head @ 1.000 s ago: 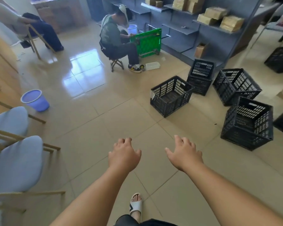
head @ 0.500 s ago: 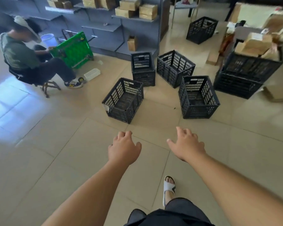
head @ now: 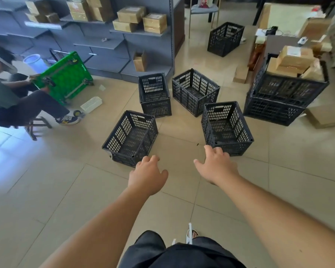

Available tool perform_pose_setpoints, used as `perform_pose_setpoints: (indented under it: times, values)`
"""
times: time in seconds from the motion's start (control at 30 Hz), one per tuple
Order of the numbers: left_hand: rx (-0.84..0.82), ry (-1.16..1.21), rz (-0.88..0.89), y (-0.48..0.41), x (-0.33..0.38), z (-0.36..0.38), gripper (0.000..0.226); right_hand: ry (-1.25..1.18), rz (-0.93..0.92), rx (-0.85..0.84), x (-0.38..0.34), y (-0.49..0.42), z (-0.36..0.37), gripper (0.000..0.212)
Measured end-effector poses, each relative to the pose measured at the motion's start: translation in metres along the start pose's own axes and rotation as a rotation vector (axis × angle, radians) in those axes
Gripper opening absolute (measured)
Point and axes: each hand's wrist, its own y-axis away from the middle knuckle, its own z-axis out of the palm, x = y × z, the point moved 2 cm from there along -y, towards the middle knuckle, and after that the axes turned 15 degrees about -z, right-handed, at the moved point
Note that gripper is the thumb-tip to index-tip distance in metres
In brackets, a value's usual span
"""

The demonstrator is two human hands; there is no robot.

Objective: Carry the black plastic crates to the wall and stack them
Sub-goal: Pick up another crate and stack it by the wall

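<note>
Both hands are reaching forward empty, fingers spread: the left hand (head: 147, 176) is hovering just short of the near corner of a tilted black crate (head: 131, 138), the right hand (head: 217, 167) beside the near rim of an upright crate (head: 227, 128), probably choosing one to lift. Two more empty crates (head: 194, 91) are sitting beyond the fingertips, unstacked. The destination wall is lying outside the view, and the hands' palms are facing away.

Bare arms, dark shorts, white sandal.
No sleeves reach either forearm; black shorts (head: 182, 254) cover the thighs, and a white strap sandal (head: 190, 234) shows on one foot.
</note>
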Motion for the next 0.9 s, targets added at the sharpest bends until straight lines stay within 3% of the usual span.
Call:
perform_pose_setpoints:
  times: [0.57, 0.9]
  values:
    - [-0.041, 0.009, 0.034, -0.273, 0.042, -0.120, 0.060, -0.021, 0.195, -0.048, -0.050, -0.250, -0.070, 0.060]
    - [-0.022, -0.059, 0.066, -0.380, 0.081, -0.158, 0.048, -0.007, 0.191, -0.112, -0.040, -0.369, -0.110, 0.068]
